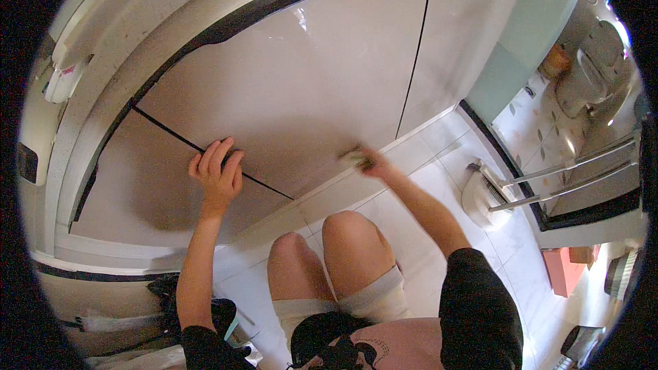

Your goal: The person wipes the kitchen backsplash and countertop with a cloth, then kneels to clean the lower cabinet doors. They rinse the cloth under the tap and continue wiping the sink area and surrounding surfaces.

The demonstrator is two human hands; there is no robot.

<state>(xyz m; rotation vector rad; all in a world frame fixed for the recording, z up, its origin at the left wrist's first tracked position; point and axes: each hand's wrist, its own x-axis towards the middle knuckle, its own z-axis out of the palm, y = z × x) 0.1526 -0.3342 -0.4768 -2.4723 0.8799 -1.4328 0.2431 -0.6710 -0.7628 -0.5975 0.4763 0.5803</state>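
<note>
Before me are glossy pale cabinet doors [288,77] with dark seams between them. My left hand [218,167] rests with bent, parted fingers on the left seam [169,131], over the door edges; nothing shows in it. Low on the middle door, near its bottom edge, my right hand [372,163] is blurred. It closes around a small greenish-and-dark item [354,156], perhaps a cloth or sponge; the blur hides its exact kind and whether it touches the door.
A white dustpan [486,200] and broom with long handles stand on the tiled floor [411,216] at right. Beyond is a doorway threshold [506,162]. A pink box [563,270] sits lower right, dark plastic bags [167,298] lower left. The countertop [154,36] overhangs the doors.
</note>
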